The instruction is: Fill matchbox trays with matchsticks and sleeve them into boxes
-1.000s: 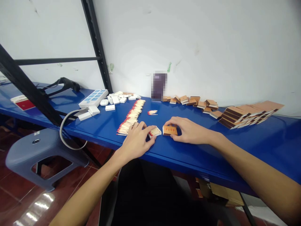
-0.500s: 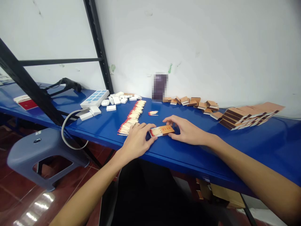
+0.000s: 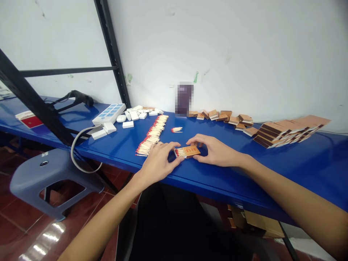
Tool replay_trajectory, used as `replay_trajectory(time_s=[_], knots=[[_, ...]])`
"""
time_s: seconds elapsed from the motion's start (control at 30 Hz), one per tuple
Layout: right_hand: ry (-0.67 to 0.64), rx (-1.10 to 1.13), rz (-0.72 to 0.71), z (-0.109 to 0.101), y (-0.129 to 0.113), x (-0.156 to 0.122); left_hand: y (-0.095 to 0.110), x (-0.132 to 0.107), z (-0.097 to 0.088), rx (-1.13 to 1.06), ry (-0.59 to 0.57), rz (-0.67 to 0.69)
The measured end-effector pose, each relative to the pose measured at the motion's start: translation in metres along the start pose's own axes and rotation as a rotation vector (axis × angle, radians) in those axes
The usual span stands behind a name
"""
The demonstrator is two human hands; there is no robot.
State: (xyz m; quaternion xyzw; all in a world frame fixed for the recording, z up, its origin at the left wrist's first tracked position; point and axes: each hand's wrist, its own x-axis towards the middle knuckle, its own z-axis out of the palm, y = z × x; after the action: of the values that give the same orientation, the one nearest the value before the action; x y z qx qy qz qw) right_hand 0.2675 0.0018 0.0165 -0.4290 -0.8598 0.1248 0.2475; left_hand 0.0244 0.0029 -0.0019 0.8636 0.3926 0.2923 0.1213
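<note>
Between my hands, a matchbox (image 3: 193, 150) lies just above or on the blue tabletop, its sleeve partly over a tray filled with red-tipped matches (image 3: 180, 152). With thumb and fingers, my left hand (image 3: 160, 161) grips the tray's left end. My right hand (image 3: 213, 150) pinches the orange sleeve by its long sides near the right end. A long row of loose matches (image 3: 152, 135) spreads beside my left hand, its near end partly hidden by the fingers. Farther back sits a small bunch of matches (image 3: 176, 129).
Stacked matchboxes (image 3: 282, 132) stand at the right, with scattered matchboxes (image 3: 228, 117) along the wall. White trays (image 3: 134, 115) lie at back left near a power strip (image 3: 109, 114). A black metal post (image 3: 112, 54) rises behind; a stool (image 3: 54, 177) is below left.
The sleeve has slid slightly left over the tray, so a bit less of the matches shows. Both hands stay around the matchbox. The view has shifted very slightly.
</note>
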Motion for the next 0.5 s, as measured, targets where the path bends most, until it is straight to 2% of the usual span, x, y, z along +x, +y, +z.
replay_trajectory(time_s=[0.5], knots=[[-0.028,0.04,-0.026,0.0003,-0.0069,0.0004,-0.0015,0.0004,-0.0039,-0.032,-0.049,0.017]])
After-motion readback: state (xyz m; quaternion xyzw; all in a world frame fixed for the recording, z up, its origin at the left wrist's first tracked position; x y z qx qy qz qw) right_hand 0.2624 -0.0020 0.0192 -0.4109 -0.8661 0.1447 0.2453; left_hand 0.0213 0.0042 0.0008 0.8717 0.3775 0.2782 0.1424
